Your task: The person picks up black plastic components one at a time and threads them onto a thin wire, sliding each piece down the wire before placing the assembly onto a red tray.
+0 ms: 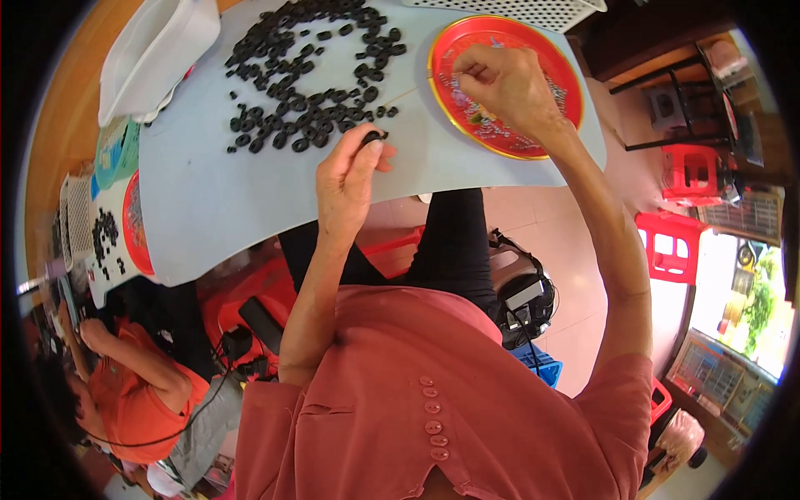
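Note:
My left hand (348, 179) is raised over the near edge of the table, its thumb and fingers closed on a small black ring-like part (372, 137). Over a round red tray (573, 87) with a yellow rim, my right hand (518, 87) has its thumb and forefinger pinched together; what they hold, if anything, is too small to make out. Many small shiny pieces (500, 133) lie scattered in the tray. A thin yellowish strand (404, 97) runs between the tray's left side and the area just above my left hand.
Loose black parts (292, 117) are spread over the pale table (200, 200). A white bin (154, 58) stands far left, a white perforated basket (517, 4) at the far edge. A person in orange (146, 400) works at lower left. Red stools (667, 242) stand right.

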Demonstrator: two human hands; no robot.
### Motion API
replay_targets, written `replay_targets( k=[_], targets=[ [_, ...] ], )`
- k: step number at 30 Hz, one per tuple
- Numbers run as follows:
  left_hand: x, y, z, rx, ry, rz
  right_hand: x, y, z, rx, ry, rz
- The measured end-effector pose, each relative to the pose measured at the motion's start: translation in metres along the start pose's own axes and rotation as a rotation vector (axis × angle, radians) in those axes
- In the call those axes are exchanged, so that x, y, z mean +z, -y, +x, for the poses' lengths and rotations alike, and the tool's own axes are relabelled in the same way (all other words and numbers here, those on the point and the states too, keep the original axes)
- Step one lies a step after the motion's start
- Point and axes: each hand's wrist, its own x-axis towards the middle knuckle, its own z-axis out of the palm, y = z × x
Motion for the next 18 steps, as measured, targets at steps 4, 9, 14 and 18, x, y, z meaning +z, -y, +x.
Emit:
replay_targets(
  k=[4,9,14,18],
  targets=[
    [0.003,0.003,0.001,0.019,-0.001,-0.025,0.024,0.030,-0.004,-0.014,0.087,0.279],
    [-0.001,0.002,0.000,-0.002,0.006,-0.012,0.045,0.052,-0.007,-0.080,0.143,0.334],
    [-0.002,0.002,-0.001,-0.005,0.012,-0.005,0.049,0.057,-0.007,-0.133,0.157,0.301],
    [-0.001,0.003,0.001,0.030,0.028,-0.007,0.051,0.060,-0.009,-0.117,0.176,0.312]
  ],
)
